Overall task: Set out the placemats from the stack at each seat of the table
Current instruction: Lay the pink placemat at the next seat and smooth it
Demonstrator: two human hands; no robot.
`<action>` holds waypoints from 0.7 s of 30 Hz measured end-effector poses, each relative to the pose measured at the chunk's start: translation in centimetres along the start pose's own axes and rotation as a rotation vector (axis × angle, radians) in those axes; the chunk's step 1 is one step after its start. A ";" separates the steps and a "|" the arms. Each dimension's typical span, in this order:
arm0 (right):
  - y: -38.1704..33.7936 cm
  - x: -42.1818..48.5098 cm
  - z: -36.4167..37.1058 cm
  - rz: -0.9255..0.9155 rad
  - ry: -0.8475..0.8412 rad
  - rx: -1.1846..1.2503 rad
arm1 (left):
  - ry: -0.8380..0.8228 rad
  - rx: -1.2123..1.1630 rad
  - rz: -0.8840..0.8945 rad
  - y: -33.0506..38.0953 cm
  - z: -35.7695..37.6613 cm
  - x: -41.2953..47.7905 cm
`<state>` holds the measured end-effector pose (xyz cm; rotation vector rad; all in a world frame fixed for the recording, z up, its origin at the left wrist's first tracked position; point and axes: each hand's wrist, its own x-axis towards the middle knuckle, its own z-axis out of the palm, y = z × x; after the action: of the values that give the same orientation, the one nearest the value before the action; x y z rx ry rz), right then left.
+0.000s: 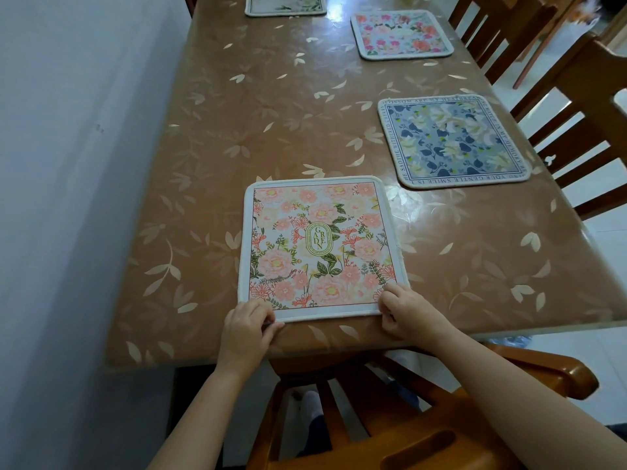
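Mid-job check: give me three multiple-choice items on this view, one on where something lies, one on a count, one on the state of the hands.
1. Where does the blue placemat lie relative to the GARDEN placemat?
A. Farther up the table and to its right
B. Under it
C. To its left, by the wall

2. How many placemats show on the table?
A. Two
B. Four
C. Six

3. What are the hands doing?
A. Both rest off the table
B. Only one touches a mat
C. Each has a grip on a near corner of the GARDEN placemat

Answers:
1. A, the blue placemat sits beyond and right of the GARDEN placemat.
2. B, add the pink placemat and the far placemat.
3. C, the left hand and right hand pinch its near corners.
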<state>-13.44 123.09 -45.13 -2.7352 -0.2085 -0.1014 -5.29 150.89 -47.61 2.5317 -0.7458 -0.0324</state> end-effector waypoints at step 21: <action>1.1 0.2 2.7 0.307 -0.352 -0.169 | -0.295 0.307 -0.166 0.3 3.0 1.2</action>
<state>-12.93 123.13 -48.01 -2.8966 0.1330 0.4689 -4.83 148.71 -49.94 2.9178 -0.6907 -0.3817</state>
